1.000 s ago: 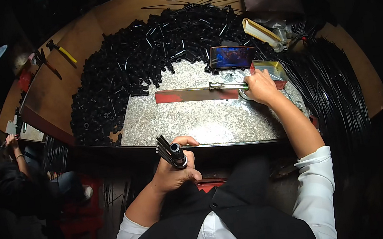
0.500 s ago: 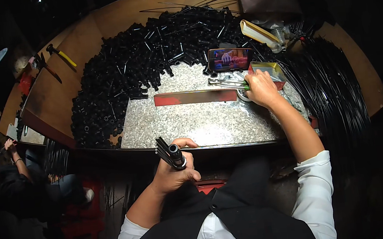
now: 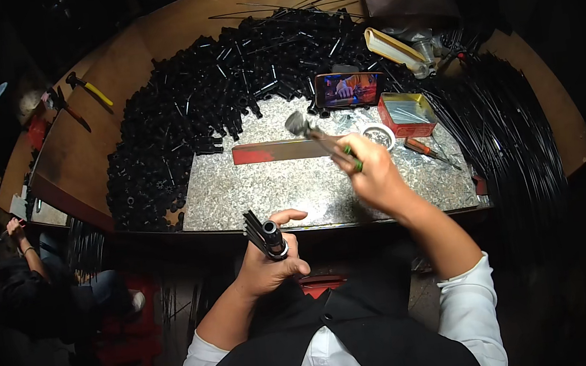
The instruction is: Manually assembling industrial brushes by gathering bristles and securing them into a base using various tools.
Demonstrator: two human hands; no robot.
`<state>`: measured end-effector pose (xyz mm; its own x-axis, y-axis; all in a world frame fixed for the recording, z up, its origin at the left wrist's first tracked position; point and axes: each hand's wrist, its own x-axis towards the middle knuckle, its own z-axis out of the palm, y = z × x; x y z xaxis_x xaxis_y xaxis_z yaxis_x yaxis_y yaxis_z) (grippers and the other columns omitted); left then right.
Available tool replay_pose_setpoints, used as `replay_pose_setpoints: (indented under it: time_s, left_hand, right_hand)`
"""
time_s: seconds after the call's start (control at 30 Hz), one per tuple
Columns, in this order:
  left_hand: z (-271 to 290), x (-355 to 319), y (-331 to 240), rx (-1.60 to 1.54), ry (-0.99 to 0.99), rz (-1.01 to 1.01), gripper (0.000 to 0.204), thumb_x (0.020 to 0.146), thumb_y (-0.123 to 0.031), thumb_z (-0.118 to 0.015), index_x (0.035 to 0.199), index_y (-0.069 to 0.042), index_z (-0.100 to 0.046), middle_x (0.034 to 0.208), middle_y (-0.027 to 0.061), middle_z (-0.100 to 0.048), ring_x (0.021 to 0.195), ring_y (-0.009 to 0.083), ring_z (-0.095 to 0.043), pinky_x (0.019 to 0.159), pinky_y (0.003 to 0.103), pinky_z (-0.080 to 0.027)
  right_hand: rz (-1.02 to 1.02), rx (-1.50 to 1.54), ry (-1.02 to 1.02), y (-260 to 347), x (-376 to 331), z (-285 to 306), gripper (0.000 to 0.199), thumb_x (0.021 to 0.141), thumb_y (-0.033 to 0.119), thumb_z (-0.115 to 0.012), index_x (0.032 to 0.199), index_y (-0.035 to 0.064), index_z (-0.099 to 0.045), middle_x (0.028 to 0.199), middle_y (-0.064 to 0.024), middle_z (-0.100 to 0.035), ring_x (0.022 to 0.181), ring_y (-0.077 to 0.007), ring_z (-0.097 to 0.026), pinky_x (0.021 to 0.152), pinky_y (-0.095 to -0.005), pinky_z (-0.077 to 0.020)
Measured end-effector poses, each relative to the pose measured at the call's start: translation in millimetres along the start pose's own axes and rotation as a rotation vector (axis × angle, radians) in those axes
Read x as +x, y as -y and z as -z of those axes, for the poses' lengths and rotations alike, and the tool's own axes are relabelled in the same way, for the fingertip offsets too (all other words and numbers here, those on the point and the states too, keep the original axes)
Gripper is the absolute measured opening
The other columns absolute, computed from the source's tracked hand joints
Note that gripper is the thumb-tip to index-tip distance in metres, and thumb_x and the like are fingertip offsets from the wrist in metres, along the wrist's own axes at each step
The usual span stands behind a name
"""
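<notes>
Over the speckled stone desk, the right hand grips a small hammer raised; the left hand clasps a black tube bundle at the desk's near edge. A heap of black tubes remains, apparently unworked.

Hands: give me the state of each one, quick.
Left hand: closed on a black tube bundle.
Right hand: closed on a small hammer, raised over the stone slab.

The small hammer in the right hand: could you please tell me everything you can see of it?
The hammer has a dull grey metal head and a slim shaft with a green patch near the grip. The right hand grasps its lower end and holds it raised, tilted up and to the left, above the speckled stone slab. Its head hangs over the red metal bar. Motion blurs it.
</notes>
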<state>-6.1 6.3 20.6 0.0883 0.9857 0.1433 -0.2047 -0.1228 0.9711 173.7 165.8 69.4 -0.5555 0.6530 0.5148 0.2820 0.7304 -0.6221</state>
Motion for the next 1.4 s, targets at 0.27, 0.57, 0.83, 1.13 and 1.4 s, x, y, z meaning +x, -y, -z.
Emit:
replay_pose_setpoints:
  time_s: [0.27, 0.57, 0.83, 1.13, 1.4]
  left_hand:
    - [-12.6, 0.6, 2.6, -0.05, 0.011, -0.058, 0.103, 0.068, -0.015, -0.083, 0.142, 0.01, -0.015, 0.055, -0.0057, -0.045, 0.051, 0.0017, -0.042, 0.052, 0.016, -0.035]
    - [-8.3, -2.2, 9.4, -0.098, -0.039, -0.102, 0.073, 0.07, -0.011, -0.081, 0.117, 0.006, -0.026, 0.056, -0.0034, -0.045, 0.052, 0.0056, -0.044, 0.052, 0.019, -0.036]
    - [-6.5, 0.0, 15.8, 0.093, -0.137, -0.161, 0.039, 0.072, -0.025, -0.081, 0.058, -0.007, -0.049, 0.057, -0.0034, -0.044, 0.055, 0.0082, -0.041, 0.052, 0.026, -0.033]
    - [-10.1, 2.1, 3.3, -0.003, -0.274, -0.145, 0.047, 0.07, -0.023, -0.083, 0.1, 0.002, -0.056, 0.057, -0.0061, -0.045, 0.055, 0.003, -0.04, 0.053, 0.02, -0.032]
    - [-11.1, 3.9, -4.5, 0.019, -0.241, -0.214, 0.088, 0.065, -0.039, -0.081, 0.128, 0.009, -0.043, 0.098, 0.0035, -0.052, 0.075, 0.0043, -0.051, 0.073, 0.023, -0.043]
  right_hand:
    - [0.12, 0.359, -0.117, 42.1, -21.2, -39.1, 0.009, 0.083, 0.004, -0.064, 0.085, -0.0003, -0.056, 0.081, -0.0119, -0.056, 0.071, -0.0249, -0.056, 0.065, -0.0328, -0.0448]
    - [0.23, 0.32, -0.187, 33.7, -27.7, -54.2, 0.031, 0.064, -0.013, -0.063, 0.092, 0.0002, -0.059, 0.086, -0.013, -0.059, 0.075, -0.0274, -0.061, 0.064, -0.0322, -0.0495]
    - [0.296, 0.151, -0.137, 27.4, -28.9, -50.5, 0.026, 0.068, -0.01, -0.059, 0.092, -0.0005, -0.058, 0.083, -0.0143, -0.058, 0.073, -0.0292, -0.06, 0.062, -0.0352, -0.0499]
    - [0.247, 0.285, -0.036, 36.3, -29.6, -50.5, 0.011, 0.078, -0.002, -0.06, 0.088, -0.0013, -0.055, 0.081, -0.0133, -0.056, 0.071, -0.0277, -0.058, 0.063, -0.0349, -0.0475]
    - [0.052, 0.683, 0.011, 62.5, -43.6, -59.6, 0.011, 0.087, 0.012, -0.06, 0.084, 0.0011, -0.059, 0.08, -0.0093, -0.057, 0.075, -0.0217, -0.057, 0.069, -0.0325, -0.0449]
